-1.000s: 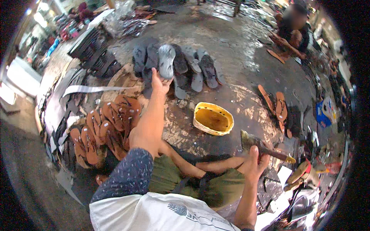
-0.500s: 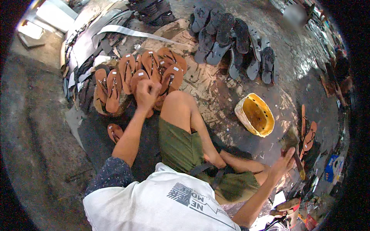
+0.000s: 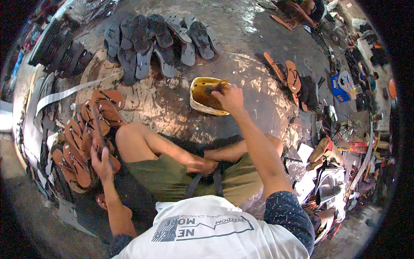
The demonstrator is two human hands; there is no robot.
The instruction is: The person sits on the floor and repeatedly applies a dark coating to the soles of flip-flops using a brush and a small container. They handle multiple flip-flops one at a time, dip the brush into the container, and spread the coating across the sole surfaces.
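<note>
My left hand is closed round a brown flip-flop sole, seen nearly edge-on, beside my left knee. Around it lie several brown flip-flops with white labels, in a pile on the left. My right hand is over the right rim of a yellow tub with a pale outer wall. Its fingers pinch a short brush-like tool with a yellowish end; the rest of it is partly hidden by the hand and tub.
Dark grey soles stand in rows beyond the tub. Two brown flip-flops lie at the far right, near a blue box. A long pale strip curves along the left. Scraps and shoes crowd the right side.
My right hand has swung from the far right to the tub, with the tool in it. My left hand now holds a brown sole by the pile. The whole view has turned rightward.
</note>
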